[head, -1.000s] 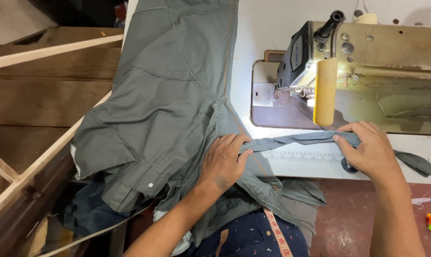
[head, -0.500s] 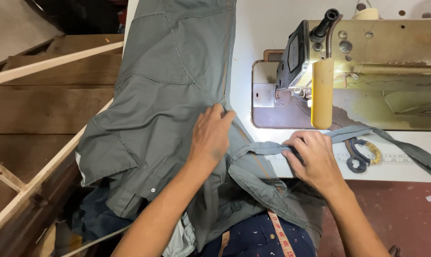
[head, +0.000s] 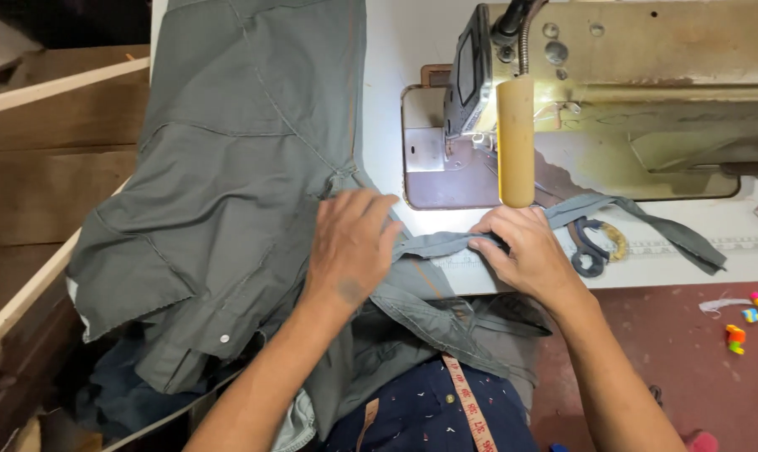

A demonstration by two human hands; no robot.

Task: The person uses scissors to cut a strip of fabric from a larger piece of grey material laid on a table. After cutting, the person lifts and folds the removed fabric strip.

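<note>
A grey-green garment (head: 228, 209) lies spread over the left part of the white sewing table (head: 395, 50) and hangs off its front edge. My left hand (head: 349, 243) rests flat on it, fingers apart, near the needle plate (head: 433, 172). My right hand (head: 525, 251) pinches a narrow strip of the same fabric (head: 647, 222) that trails off to the right across the table. The sewing machine (head: 613, 75) stands just behind both hands, with a yellowish cylinder (head: 515, 138) hanging in front of it.
Scissors with dark handles (head: 592, 243) lie under the strip near my right hand. A measuring tape (head: 471, 410) hangs over my dark lap. Wooden boards (head: 52, 159) run along the left. Small coloured bits (head: 751, 314) lie on the red floor at the right.
My right hand has slid left along the fabric strip, from its far end toward the machine. My left hand has moved up the garment toward the needle plate.
</note>
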